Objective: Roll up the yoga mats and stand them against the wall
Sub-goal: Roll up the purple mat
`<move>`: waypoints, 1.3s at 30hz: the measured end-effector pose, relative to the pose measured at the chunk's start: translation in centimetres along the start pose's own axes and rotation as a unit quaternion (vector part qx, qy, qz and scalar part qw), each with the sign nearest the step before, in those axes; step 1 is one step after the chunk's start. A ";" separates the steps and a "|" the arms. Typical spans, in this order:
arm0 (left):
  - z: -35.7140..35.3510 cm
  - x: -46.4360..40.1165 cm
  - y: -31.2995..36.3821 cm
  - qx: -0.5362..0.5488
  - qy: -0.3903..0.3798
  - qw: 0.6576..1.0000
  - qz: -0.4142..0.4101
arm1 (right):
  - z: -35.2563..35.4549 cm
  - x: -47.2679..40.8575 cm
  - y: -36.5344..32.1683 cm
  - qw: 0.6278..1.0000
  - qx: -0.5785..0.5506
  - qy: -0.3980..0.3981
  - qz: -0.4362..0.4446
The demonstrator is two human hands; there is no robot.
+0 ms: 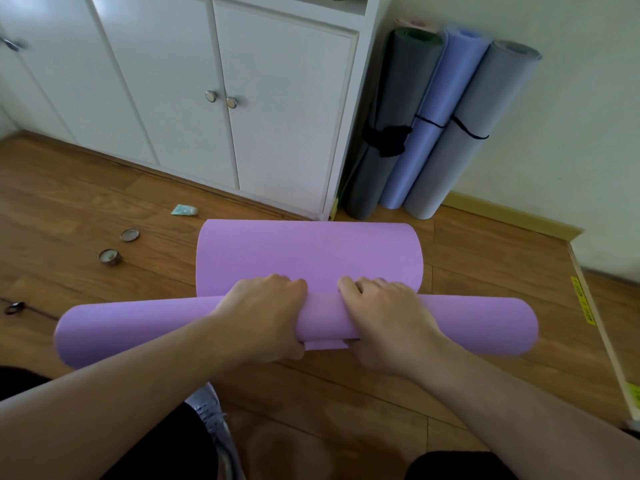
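Your purple mat (467, 323) lies half rolled on the wooden floor (104, 202), roll axis running left to right.

Your left hand (263, 317) and right hand (388, 323) sit side by side at the roll's middle, fingers (349, 284) curled together over its top and thumbs under it. The flat remainder stretches away toward the white cabinet (277, 116). Three rolled mats (433, 133) lean upright against the wall (571, 116), just beside the cabinet.

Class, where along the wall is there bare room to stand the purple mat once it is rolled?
Bare floor lies along the yellow skirting, right of the light grey rolled mat. The corner by the white cabinet is crowded with standing mats.
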State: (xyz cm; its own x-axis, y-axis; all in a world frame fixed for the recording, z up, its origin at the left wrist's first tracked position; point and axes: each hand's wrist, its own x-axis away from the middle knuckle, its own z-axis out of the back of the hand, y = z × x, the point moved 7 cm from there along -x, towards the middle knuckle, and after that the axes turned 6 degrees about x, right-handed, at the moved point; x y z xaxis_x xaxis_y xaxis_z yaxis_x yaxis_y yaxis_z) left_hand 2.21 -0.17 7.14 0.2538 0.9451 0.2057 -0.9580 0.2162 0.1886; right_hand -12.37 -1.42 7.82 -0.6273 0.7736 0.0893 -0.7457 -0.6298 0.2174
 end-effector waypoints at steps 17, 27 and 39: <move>0.2 -0.2 -0.3 0.036 -0.014 0.999 0.020 | -0.3 0.0 -0.1 0.999 0.020 0.030 0.022; -0.5 0.0 0.8 -0.012 0.028 0.999 0.008 | 0.0 -0.2 0.8 0.999 -0.049 -0.023 0.004; -0.4 0.4 1.0 -0.069 0.068 0.995 -0.028 | -0.4 -0.1 0.7 0.996 -0.063 -0.070 0.002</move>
State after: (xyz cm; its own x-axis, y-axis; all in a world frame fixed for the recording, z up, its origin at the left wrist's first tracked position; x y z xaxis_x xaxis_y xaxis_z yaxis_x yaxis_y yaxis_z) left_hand 1.29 0.52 6.97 0.2962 0.9529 0.0652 -0.9543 0.2924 0.0611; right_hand -12.89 -2.00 7.53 -0.5990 0.7678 0.2273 -0.7713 -0.6295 0.0939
